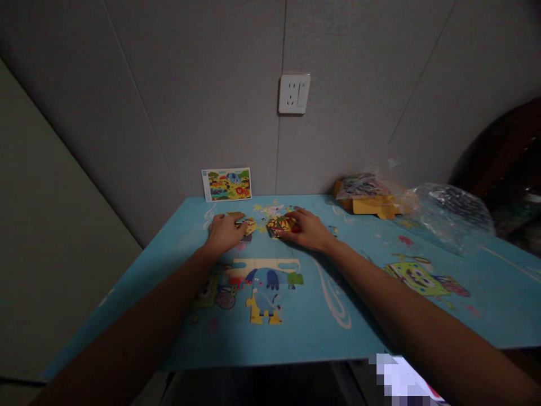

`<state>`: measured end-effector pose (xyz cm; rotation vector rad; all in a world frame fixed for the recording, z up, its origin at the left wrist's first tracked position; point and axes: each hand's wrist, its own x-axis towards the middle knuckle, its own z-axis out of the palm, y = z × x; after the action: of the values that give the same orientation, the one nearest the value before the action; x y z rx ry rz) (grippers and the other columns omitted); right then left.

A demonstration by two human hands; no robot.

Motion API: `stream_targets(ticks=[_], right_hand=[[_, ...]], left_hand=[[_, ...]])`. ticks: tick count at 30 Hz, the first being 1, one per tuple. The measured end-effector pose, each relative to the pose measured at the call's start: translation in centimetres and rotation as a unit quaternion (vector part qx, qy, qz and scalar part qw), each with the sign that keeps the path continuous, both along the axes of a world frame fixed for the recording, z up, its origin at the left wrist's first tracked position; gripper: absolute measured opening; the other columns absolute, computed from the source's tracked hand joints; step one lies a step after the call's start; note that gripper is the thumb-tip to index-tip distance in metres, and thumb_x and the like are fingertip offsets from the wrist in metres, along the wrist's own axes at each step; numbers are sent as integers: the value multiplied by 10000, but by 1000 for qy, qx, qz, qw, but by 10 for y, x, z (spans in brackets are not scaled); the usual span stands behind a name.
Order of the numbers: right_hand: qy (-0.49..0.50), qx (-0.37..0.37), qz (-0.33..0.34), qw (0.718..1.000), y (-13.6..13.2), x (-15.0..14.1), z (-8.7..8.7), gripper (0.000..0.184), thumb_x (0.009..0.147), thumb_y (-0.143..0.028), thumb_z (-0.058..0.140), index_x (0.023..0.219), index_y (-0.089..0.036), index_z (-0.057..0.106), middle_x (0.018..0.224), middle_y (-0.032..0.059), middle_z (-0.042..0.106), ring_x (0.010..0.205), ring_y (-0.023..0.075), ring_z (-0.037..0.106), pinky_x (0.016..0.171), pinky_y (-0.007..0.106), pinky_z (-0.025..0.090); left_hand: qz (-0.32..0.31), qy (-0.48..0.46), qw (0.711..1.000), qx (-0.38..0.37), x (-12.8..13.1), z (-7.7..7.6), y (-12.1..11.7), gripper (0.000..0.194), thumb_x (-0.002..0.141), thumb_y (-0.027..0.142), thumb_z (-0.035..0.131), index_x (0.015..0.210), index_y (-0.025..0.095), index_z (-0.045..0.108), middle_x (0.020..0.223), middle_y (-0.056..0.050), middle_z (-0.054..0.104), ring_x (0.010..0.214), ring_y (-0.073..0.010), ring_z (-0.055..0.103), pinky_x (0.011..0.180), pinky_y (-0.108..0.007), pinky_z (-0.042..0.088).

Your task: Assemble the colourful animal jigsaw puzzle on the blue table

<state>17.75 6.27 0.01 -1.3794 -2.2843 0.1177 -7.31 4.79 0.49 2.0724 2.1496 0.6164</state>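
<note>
Both my arms reach across a blue cartoon-printed table (363,332). My left hand (224,232) rests palm down at the far side, its fingertips on a yellow puzzle piece (249,225). My right hand (307,228) lies flat beside it, fingers spread over a small heap of loose puzzle pieces (281,224). Closer to me lies a partly joined puzzle section (266,283) showing a blue elephant and yellow shapes.
A puzzle reference card (226,184) leans against the grey wall. A yellow box in crinkled plastic (367,197) and a clear plastic bag (452,211) sit at the back right. A wall socket (294,93) is above the table.
</note>
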Motion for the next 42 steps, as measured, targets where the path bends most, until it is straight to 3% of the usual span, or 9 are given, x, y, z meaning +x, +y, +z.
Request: stream_targets(ticks=[4,8,11,18,24,30,34,38,42], right_hand=[[-1,17,10,1000,4,0,-2,535,823,-534,628,1176,-132,654,1107,169,638,1076,310,576,917,446,450],[9,25,20,999,4,1,-2,498,825,-502,637,1151,-127,671,1089,172,646,1075,313,569,908,442,446],[14,24,49,998,3,1,-3,572,774,-542,682,1186,-145,658,1097,161,643,1084,320,551,912,454,435],[18,26,49,998,7,1,-5,467,763,-404,724,1151,-148,678,1049,147,639,1010,288,569,891,428,436],[37,6,53,998,8,2,-1,371,788,-385,711,1068,-141,712,991,136,665,974,278,590,859,397,454],[95,13,29,995,13,5,-4,413,762,-398,745,1080,-138,702,996,122,660,899,251,606,824,388,473],[135,57,-2,989,12,4,-1,370,766,-378,744,1062,-160,700,990,117,647,882,241,598,817,396,473],[132,100,91,982,0,-8,5,334,799,-364,716,1091,-207,678,1024,101,635,963,254,568,867,416,456],[124,92,161,975,-8,-17,9,448,765,-338,755,1178,-218,630,1079,100,607,1024,259,551,915,421,442]], left_hand=[[-13,26,999,-42,4,0,-5,548,864,546,499,1356,310,551,1368,-88,570,1349,-420,359,1063,-555,319],[-104,97,986,-90,7,-3,-11,801,826,623,518,1509,272,292,1470,-204,409,1364,-463,330,1051,-573,301],[-163,113,975,-104,8,-9,-12,719,917,535,404,1536,235,194,1481,-246,362,1405,-450,265,1072,-591,249],[-201,50,977,-53,6,-12,-7,616,942,456,418,1511,268,273,1451,-193,382,1400,-401,311,1091,-552,295],[-176,14,984,-24,1,-10,-7,573,868,510,560,1403,322,484,1590,-91,76,1450,-451,95,1148,-537,231],[-225,39,973,-22,0,-12,-2,527,910,476,516,1415,336,461,1517,-96,364,1363,-348,376,1114,-550,284],[-232,17,972,10,3,-8,-6,749,848,486,615,1503,329,289,1503,-89,406,1417,-400,238,1115,-609,228],[-318,-22,947,44,9,-2,-14,905,803,482,682,1533,335,169,1568,-74,286,1456,-349,167,1151,-535,229],[-313,-49,944,88,12,0,-15,750,832,478,657,1485,280,346,1541,-107,318,1440,-310,247,1155,-482,259]])
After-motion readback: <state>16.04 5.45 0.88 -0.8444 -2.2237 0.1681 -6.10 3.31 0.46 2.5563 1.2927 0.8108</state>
